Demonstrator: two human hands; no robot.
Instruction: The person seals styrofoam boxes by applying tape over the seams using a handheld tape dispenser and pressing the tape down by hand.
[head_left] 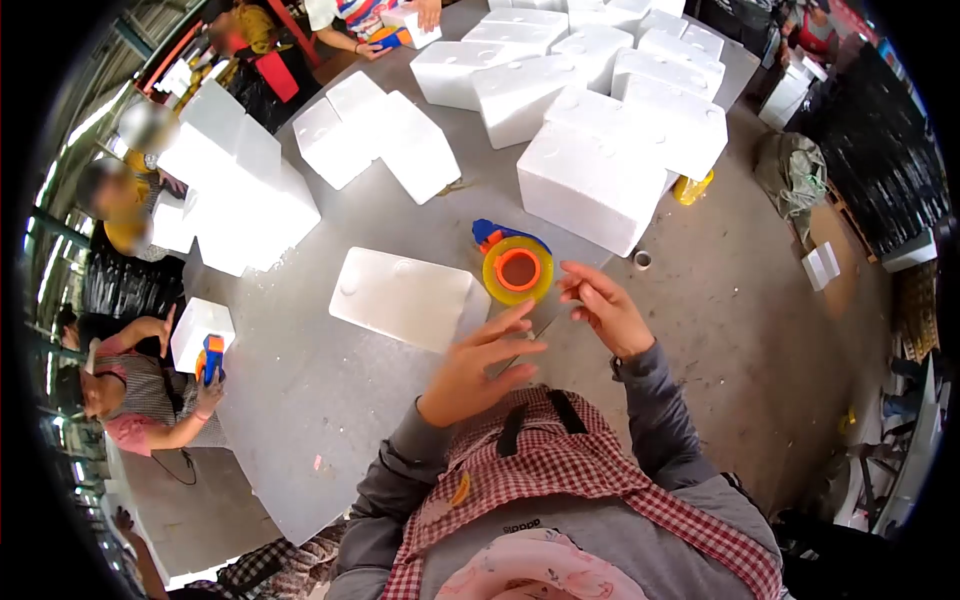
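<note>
My left hand (480,362) hovers over the table's near edge with its fingers spread and nothing visible in them. A white foam box (405,295) with a lid lies just beyond it. To the right, my right hand (608,312) is raised with loosely bent fingers, apart from each other; I see nothing held there. Between and beyond the hands sits a blue and orange tape dispenser (490,236) loaded with a wide yellow roll of tape (541,275). My right fingertips are close to the roll, and I cannot tell if they touch it.
Stacked white foam boxes (590,180) crowd the far right of the grey table (300,400); more boxes (240,180) stand at left. A co-worker (150,390) at left holds a tape dispenser (210,360) against a box. A tape core (642,260) lies right of the table.
</note>
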